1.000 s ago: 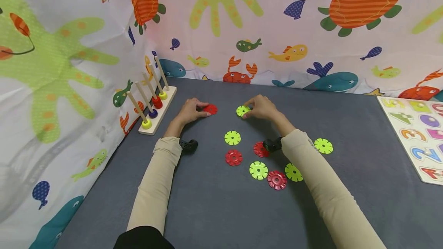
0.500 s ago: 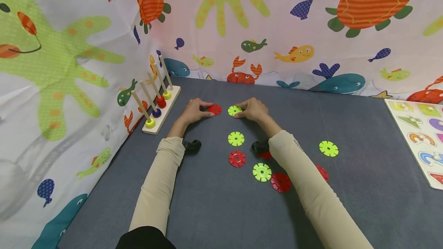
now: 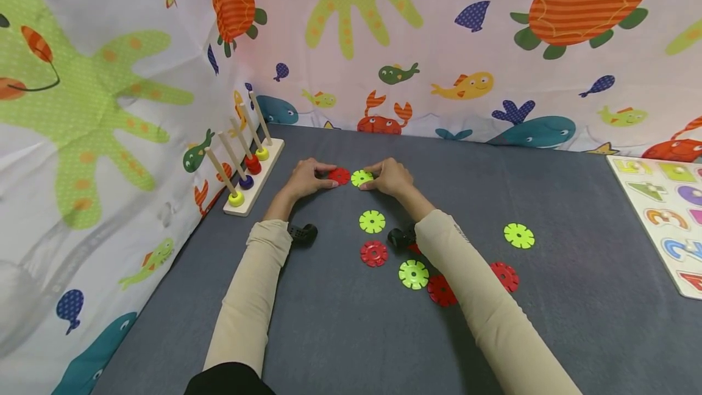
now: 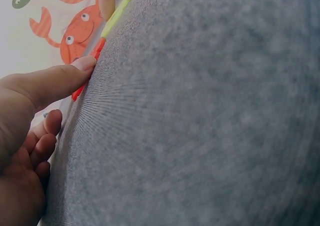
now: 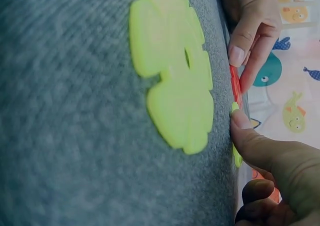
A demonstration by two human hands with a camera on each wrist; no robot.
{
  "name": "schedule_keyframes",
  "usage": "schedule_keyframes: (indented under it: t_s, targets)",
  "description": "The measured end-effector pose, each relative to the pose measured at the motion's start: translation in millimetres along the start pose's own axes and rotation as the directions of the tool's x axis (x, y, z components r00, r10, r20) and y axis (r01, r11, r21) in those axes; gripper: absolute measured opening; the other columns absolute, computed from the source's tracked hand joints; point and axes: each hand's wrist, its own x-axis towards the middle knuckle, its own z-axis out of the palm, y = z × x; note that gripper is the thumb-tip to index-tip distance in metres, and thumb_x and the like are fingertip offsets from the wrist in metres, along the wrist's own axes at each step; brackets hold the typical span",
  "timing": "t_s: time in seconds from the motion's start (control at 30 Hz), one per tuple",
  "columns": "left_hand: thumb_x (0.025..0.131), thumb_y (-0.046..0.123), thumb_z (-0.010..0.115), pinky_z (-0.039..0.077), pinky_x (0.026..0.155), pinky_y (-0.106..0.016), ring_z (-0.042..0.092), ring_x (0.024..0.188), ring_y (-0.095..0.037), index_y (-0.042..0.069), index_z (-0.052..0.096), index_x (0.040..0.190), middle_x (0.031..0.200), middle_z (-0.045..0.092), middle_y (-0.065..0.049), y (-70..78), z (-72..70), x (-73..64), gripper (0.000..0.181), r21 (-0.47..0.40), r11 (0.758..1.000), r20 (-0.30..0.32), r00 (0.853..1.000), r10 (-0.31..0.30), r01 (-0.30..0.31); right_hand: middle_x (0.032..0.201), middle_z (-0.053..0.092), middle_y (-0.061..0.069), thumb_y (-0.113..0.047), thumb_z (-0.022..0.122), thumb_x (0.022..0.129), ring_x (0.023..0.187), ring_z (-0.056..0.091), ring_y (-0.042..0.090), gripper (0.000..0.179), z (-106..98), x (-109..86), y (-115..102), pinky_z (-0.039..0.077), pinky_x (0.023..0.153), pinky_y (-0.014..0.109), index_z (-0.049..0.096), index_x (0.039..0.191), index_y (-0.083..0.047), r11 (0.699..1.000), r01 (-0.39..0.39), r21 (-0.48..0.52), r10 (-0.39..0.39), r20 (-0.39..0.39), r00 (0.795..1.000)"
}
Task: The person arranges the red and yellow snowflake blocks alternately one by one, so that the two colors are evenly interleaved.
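My left hand [image 3: 307, 179] pinches a flat red notched disc [image 3: 341, 176] at its left edge, thumb in front and finger behind. From the other side my right hand [image 3: 393, 177] pinches a yellow-green notched disc [image 3: 361, 178] between thumb and finger. Both discs lie low at the table, edge to edge; the wrist views show their rims meeting or nearly so. Just below them sits another yellow-green disc [image 3: 372, 222], which looms large in the right wrist view. Part of each held disc is hidden behind fingertips.
Nearer lie a red disc [image 3: 374, 254], a yellow-green disc [image 3: 414, 275] and a red disc [image 3: 441, 291] partly under the right sleeve. Farther right are a yellow-green disc [image 3: 519, 236] and a red disc [image 3: 504, 276]. A wooden peg stand [image 3: 255, 181] stands left, a number board [image 3: 658, 212] right.
My right hand has moved left with the yellow-green disc, closing the gap to the red one. The left hand has stayed nearly in place, still pinching the red disc.
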Motion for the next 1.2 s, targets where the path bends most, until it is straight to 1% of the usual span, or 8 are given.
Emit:
schedule_keyframes:
  t_s: [0.23, 0.43, 0.5, 0.57, 0.67, 0.73, 0.97, 1.2]
  targets:
    - [0.077, 0.027, 0.074, 0.027, 0.088, -0.041, 0.037, 0.102, -0.026, 0.016, 0.062, 0.122, 0.107, 0.053, -0.013, 0.3, -0.8, -1.0, 0.048, -0.029, 1.0, 0.011, 1.0, -0.002, 0.002, 0.133, 0.053, 0.004, -0.038, 0.078, 0.07, 0.111, 0.054, 0.025, 0.056, 0.5, 0.7, -0.7, 0.041, 0.085, 0.042, 0.06, 0.123, -0.028, 1.0, 0.004, 0.019, -0.004, 0.014, 1.0]
    - [0.076, 0.031, 0.075, 0.032, 0.087, -0.04, 0.038, 0.104, -0.025, 0.016, 0.059, 0.125, 0.109, 0.053, -0.012, 4.8, -0.4, -1.5, 0.054, -0.059, 0.998, -0.013, 1.0, 0.028, -0.029, 0.131, 0.054, 0.008, -0.036, 0.078, 0.071, 0.113, 0.054, 0.025, 0.057, -5.2, -1.0, 7.7, 0.043, 0.089, 0.042, 0.059, 0.124, -0.026, 0.995, 0.074, 0.072, -0.076, 0.023, 0.997]
    - [0.076, 0.031, 0.075, 0.033, 0.085, -0.039, 0.038, 0.103, -0.026, 0.015, 0.06, 0.124, 0.108, 0.053, -0.012, 8.7, 0.5, 0.1, 0.053, -0.055, 0.997, -0.025, 0.998, 0.059, -0.06, 0.113, 0.065, 0.01, -0.034, 0.077, 0.072, 0.096, 0.059, 0.023, 0.056, -9.7, -2.2, 10.7, 0.045, 0.079, 0.037, 0.059, 0.124, -0.024, 0.991, 0.092, 0.094, -0.095, 0.028, 0.995]
    - [0.075, 0.03, 0.076, 0.033, 0.084, -0.039, 0.037, 0.102, -0.026, 0.014, 0.062, 0.122, 0.107, 0.053, -0.013, 12.9, 2.5, 2.5, 0.052, -0.056, 0.994, -0.025, 0.996, 0.088, -0.089, 0.079, 0.066, 0.008, -0.032, 0.077, 0.074, 0.069, 0.054, 0.018, 0.054, -15.7, -4.0, 12.3, 0.041, 0.063, 0.031, 0.06, 0.124, -0.022, 0.987, 0.104, 0.122, -0.108, 0.031, 0.994]
    - [0.074, 0.033, 0.077, 0.033, 0.083, -0.039, 0.034, 0.101, -0.025, 0.017, 0.062, 0.122, 0.109, 0.05, -0.013, 19.4, 6.8, 6.3, 0.052, -0.029, 0.994, 0.001, 0.995, 0.101, -0.101, 0.05, 0.036, 0.0, -0.028, 0.075, 0.076, 0.049, 0.029, 0.013, 0.053, -27.5, -9.0, 13.1, 0.026, 0.051, 0.028, 0.059, 0.126, -0.017, 0.981, 0.126, 0.147, -0.134, 0.046, 0.99]
    - [0.073, 0.036, 0.077, 0.031, 0.085, -0.04, 0.032, 0.102, -0.025, 0.02, 0.062, 0.122, 0.111, 0.047, -0.012, 23.2, 10.5, 8.9, 0.053, 0.006, 0.996, 0.03, 0.995, 0.094, -0.094, 0.049, 0.028, -0.003, -0.027, 0.074, 0.077, 0.047, 0.023, 0.011, 0.052, -36.0, -14.6, 13.4, 0.024, 0.049, 0.027, 0.059, 0.125, -0.014, 0.979, 0.131, 0.156, -0.142, 0.06, 0.988]
    - [0.072, 0.041, 0.076, 0.025, 0.088, -0.045, 0.029, 0.106, -0.025, 0.027, 0.061, 0.122, 0.113, 0.041, -0.011, 28.9, 21.3, 15.4, 0.054, 0.104, 0.992, 0.066, 0.996, 0.064, -0.071, 0.051, 0.029, -0.002, -0.025, 0.075, 0.077, 0.051, 0.028, 0.014, 0.048, -58.6, -48.7, 21.3, 0.027, 0.053, 0.028, 0.063, 0.12, -0.009, 0.973, 0.181, 0.145, -0.199, 0.117, 0.973]
    - [0.074, 0.041, 0.074, 0.023, 0.085, -0.044, 0.029, 0.104, -0.026, 0.027, 0.062, 0.121, 0.111, 0.041, -0.012, 30.3, 25.4, 19.0, 0.051, 0.127, 0.989, 0.066, 0.996, 0.062, -0.07, 0.059, 0.033, 0.001, -0.023, 0.074, 0.077, 0.055, 0.031, 0.016, 0.046, -56.7, -97.1, 30.3, 0.027, 0.053, 0.027, 0.063, 0.12, -0.009, 0.948, 0.303, 0.098, -0.318, 0.26, 0.912]
